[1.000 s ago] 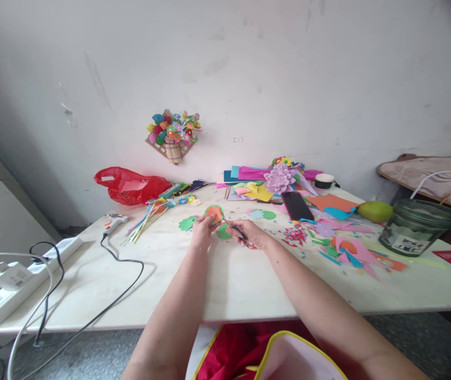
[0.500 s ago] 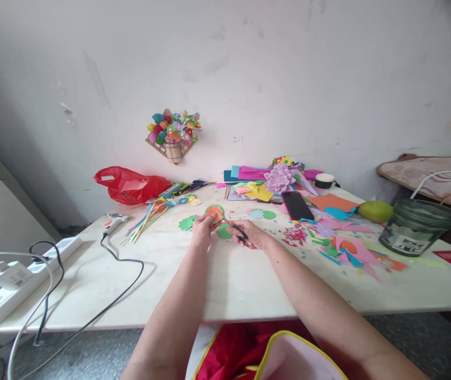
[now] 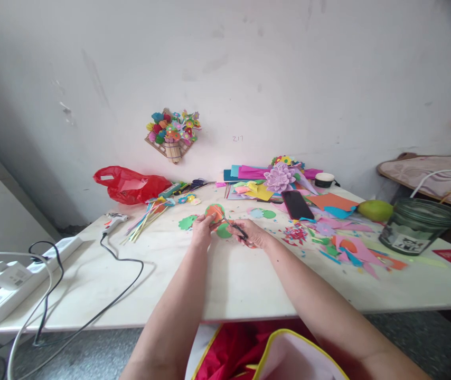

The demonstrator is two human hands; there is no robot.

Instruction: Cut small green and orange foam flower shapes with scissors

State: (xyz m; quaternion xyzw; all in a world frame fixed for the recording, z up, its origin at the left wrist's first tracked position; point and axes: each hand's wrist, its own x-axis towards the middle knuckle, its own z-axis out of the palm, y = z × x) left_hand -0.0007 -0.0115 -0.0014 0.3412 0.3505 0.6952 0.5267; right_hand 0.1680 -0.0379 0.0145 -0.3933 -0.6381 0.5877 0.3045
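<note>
Pinched in my left hand (image 3: 203,227) is a round orange paper piece (image 3: 215,212) with a green piece showing around its edge. My right hand (image 3: 251,234) grips a pair of scissors (image 3: 240,231) by the dark handles, and the blades reach up to the right side of the orange piece. Under the scissors a green paper circle (image 3: 224,230) lies on the table. A scalloped green paper piece (image 3: 188,222) lies just left of my left hand. Beyond my right hand are a pale blue piece (image 3: 256,213) and another green circle (image 3: 269,214).
On the left are a glue gun (image 3: 115,222), a power strip (image 3: 63,248) with loose cords, and a red plastic bag (image 3: 130,186). Paper scraps (image 3: 354,250), a phone (image 3: 297,205), a mango-like green fruit (image 3: 375,210) and a glass jar (image 3: 417,227) stand to the right.
Almost nothing differs. Both hands, the orange piece and the scissors keep nearly the same position; the view has shifted very slightly.
</note>
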